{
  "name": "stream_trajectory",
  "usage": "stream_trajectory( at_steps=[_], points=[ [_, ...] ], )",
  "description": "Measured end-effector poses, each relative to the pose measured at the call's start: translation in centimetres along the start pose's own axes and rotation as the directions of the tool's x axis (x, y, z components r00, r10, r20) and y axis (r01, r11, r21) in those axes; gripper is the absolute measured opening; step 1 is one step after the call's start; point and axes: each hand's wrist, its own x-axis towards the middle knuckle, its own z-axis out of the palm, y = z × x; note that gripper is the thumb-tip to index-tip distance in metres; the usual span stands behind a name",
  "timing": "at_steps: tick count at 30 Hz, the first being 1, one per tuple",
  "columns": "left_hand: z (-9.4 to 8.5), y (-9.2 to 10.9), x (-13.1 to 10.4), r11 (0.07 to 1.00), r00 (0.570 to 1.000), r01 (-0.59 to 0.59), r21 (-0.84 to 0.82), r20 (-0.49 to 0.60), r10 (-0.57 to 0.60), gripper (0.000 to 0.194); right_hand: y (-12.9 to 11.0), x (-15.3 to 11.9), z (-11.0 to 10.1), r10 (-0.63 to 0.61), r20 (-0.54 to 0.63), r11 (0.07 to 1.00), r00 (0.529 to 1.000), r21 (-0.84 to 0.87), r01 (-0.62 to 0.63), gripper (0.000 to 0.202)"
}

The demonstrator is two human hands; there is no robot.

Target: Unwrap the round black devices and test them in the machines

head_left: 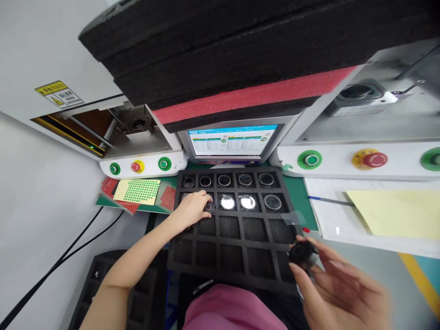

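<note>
A black foam tray (237, 238) with square compartments lies in front of me. Its two back rows hold round black watch-like modules (245, 179), and a couple in the second row reflect white light. My left hand (192, 208) is over the left of the second row, its thumb and fingers closed on a round module (208, 207) with small dots on its face. Whether that module still touches the tray I cannot tell. At the tray's front right corner, my right hand (338, 279) grips a thick, round black part (304, 254) between thumb and fingers, slightly blurred.
Behind the tray a monitor (233, 140) stands between two white machines with green buttons (311, 159) and red stop buttons (374, 159). Stacked black and red foam (254, 94) overhangs above. Sticker sheets (137, 191) lie left, papers and a pen (332, 200) right. Another foam tray (144, 293) sits lower left.
</note>
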Motion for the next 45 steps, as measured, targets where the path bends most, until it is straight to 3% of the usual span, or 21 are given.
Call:
stream_trajectory(
  at_steps=[8, 12, 16, 20, 24, 28, 33, 39, 42, 45],
  points=[
    [0.1, -0.1, 0.1, 1.000, 0.999, -0.014, -0.023, 0.043, 0.015, 0.031, 0.3, -0.7, 0.2, 0.054, -0.040, 0.999, 0.998, -0.004, -0.054, 0.055],
    [0.1, 0.1, 0.0, 0.995, 1.000, 0.004, -0.098, 0.005, -0.003, 0.028, 1.2, 0.0, 0.7, 0.003, 0.039, 0.998, 0.999, -0.069, -0.001, 0.051],
    [-0.2, -0.5, 0.5, 0.961, 0.997, -0.044, -0.272, -0.080, 0.023, 0.027, 3.5, 1.6, 0.6, 0.040, 0.217, 0.951, 0.975, -0.308, 0.029, 0.038],
    [-0.1, -1.9, 2.3, 0.830, 0.977, -0.149, -0.538, -0.209, 0.040, 0.029, 6.2, 4.6, 1.7, 0.043, 0.488, 0.811, 0.872, -0.526, 0.255, 0.034],
    [1.1, -2.8, 5.6, 0.663, 0.937, -0.263, -0.701, -0.349, 0.003, 0.027, 8.9, 9.2, 5.6, 0.041, 0.665, 0.781, 0.746, -0.487, 0.391, 0.024],
    [2.4, -3.4, 8.7, 0.597, 0.898, -0.339, -0.727, -0.438, -0.025, 0.028, 10.6, 12.8, 10.0, 0.033, 0.790, 0.751, 0.613, -0.424, 0.506, 0.022],
    [2.4, -4.5, 9.4, 0.659, 0.885, -0.365, -0.657, -0.466, 0.025, 0.034, 12.3, 13.9, 12.1, 0.040, 0.849, 0.705, 0.527, -0.398, 0.587, 0.026],
    [1.4, -6.3, 8.4, 0.833, 0.859, -0.328, -0.445, -0.507, 0.067, 0.035, 13.9, 13.6, 11.5, 0.005, 0.845, 0.666, 0.534, -0.401, 0.629, 0.026],
    [1.6, -6.8, 7.5, 0.892, 0.850, -0.280, -0.356, -0.523, 0.059, 0.033, 13.1, 13.4, 10.1, -0.060, 0.850, 0.638, 0.523, -0.370, 0.675, 0.024],
    [1.2, -8.1, 5.7, 0.935, 0.830, -0.216, -0.282, -0.557, 0.023, 0.033, 11.5, 14.6, 6.4, -0.154, 0.839, 0.594, 0.521, -0.343, 0.728, 0.018]
  ],
)
